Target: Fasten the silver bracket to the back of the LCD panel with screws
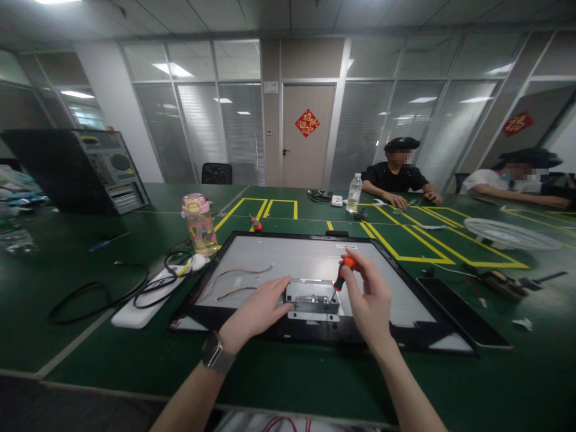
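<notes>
A flat display panel (270, 255) with a black frame and grey back lies in front of me on the table. On its lower middle sits a metal hinge bracket (314, 305). My left hand (254, 309) lies at the bracket's left end with the fingers stretched out. Between the fingers of my right hand (371, 294) is a screwdriver (341, 277) with a red and black handle, tilted, its tip down at the bracket's right part. Whether the tip sits in a screw is too small to tell. Thin wires (238, 272) lie on the panel's left side.
A white power strip (146, 297) with black cables and a drink bottle (200, 225) stand left of the panel. A dark slab (463, 312) lies to its right. Farther off are a computer case (81, 171), a water bottle (354, 193) and two people seated across the table.
</notes>
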`<state>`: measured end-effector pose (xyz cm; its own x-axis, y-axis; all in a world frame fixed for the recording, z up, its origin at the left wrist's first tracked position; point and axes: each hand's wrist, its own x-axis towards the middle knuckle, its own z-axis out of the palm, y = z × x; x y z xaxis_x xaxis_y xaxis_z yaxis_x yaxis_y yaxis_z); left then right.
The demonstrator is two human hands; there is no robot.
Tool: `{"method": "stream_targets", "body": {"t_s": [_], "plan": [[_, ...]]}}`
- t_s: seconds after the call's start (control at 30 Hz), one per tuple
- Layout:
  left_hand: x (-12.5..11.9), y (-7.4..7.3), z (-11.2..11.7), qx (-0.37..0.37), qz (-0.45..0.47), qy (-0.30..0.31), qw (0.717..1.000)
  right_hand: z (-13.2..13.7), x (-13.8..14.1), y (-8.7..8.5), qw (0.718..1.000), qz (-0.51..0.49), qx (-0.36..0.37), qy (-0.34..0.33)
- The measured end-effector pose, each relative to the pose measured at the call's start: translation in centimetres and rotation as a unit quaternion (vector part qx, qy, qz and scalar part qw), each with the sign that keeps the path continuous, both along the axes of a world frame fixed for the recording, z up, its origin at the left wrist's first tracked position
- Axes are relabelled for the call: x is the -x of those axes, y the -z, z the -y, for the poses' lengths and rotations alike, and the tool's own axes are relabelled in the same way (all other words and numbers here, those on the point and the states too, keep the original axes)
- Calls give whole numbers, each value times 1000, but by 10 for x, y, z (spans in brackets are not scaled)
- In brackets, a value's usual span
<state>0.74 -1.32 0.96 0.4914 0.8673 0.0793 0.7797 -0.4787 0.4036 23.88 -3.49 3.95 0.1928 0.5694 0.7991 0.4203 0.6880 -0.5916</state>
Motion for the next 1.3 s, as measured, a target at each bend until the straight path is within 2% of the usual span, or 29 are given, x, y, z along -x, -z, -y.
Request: {"method": "stream_targets", "body": {"t_s": [0.2,0.47,0.67,0.93,1.03,1.17,1.23,1.3], "plan": [[0,1,0,-4,2,1,1000,2,0,-3,999,-31,-12,-1],[-1,-5,2,3,-2,3,1000,3,0,-1,995,-39,46,-74],[-1,-2,2,3,-2,0,1000,2,0,-1,999,-22,17,-15],[-2,-7,4,8,-8,-4,1000,3,0,0,996,-46,44,-66],[-2,-6,4,7,-9,-1,1000,2,0,0,998,-31,35,-51],[-1,-3,2,2,-3,3,1000,1,-1,-2,1000,-14,13,13],[-1,-3,2,2,-3,2,1000,2,-1,-2,1000,-13,12,10],[-1,-3,2,2,-3,2,1000,3,-1,-2,999,-23,23,-22]]}}
